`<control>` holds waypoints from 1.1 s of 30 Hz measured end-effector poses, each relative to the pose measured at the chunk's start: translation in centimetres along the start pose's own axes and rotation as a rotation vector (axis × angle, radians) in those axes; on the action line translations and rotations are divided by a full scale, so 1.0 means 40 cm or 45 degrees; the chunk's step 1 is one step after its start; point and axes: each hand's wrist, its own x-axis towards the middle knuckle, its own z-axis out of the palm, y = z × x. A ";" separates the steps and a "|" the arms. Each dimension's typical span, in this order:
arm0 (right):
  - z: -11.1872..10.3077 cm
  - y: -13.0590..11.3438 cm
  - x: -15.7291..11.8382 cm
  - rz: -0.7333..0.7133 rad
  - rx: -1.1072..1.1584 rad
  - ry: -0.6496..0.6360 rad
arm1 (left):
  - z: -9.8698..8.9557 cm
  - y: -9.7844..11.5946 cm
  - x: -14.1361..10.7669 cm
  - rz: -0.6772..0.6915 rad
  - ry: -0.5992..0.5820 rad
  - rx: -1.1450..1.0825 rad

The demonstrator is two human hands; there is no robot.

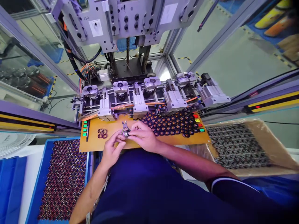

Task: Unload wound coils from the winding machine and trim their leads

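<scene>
My left hand (pixel 112 148) and my right hand (pixel 144 137) meet over the front of the orange-yellow worktop. Between their fingertips is a small dark, round metallic part (pixel 126 133), and the fingers of both hands are closed on it. Just beyond it a pair of cutting pliers (pixel 125 125) points away from me, jaws apart. Whether the pliers lie on the worktop or touch my left fingers, I cannot tell. Several copper-coloured ring parts (pixel 102 133) sit in a small group left of my hands. Many black ring parts (pixel 173 123) are spread out to the right.
A machine with several clamping fixtures (pixel 120 87) stands behind the worktop (pixel 91 144). Coloured buttons (pixel 84 126) line both worktop ends. A blue tray (pixel 65 174) of parts is at left, a lined carton (pixel 277 146) of metal parts at right. Yellow-black sensor bars (pixel 275 102) flank the frame.
</scene>
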 end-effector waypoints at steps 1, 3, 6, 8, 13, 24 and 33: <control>-0.002 -0.033 0.004 -0.030 0.098 0.022 | 0.000 0.017 0.005 -0.024 -0.032 -0.130; -0.005 -0.083 0.012 -0.059 0.261 0.046 | -0.004 0.046 0.011 -0.054 -0.023 -0.308; -0.010 -0.112 0.022 -0.037 0.425 0.036 | -0.013 0.071 0.007 -0.024 0.034 -0.257; -0.012 -0.112 0.026 0.000 0.490 0.011 | -0.017 0.074 0.003 0.021 0.046 -0.171; -0.006 -0.109 0.029 0.027 0.506 -0.037 | -0.014 0.065 0.004 -0.008 0.098 -0.084; -0.345 0.075 0.295 -0.202 -0.188 -0.038 | -0.087 -0.018 -0.042 -0.332 0.404 -0.114; -0.499 0.262 0.428 -0.200 -0.662 -0.259 | -0.111 -0.037 -0.021 -0.535 0.583 -0.012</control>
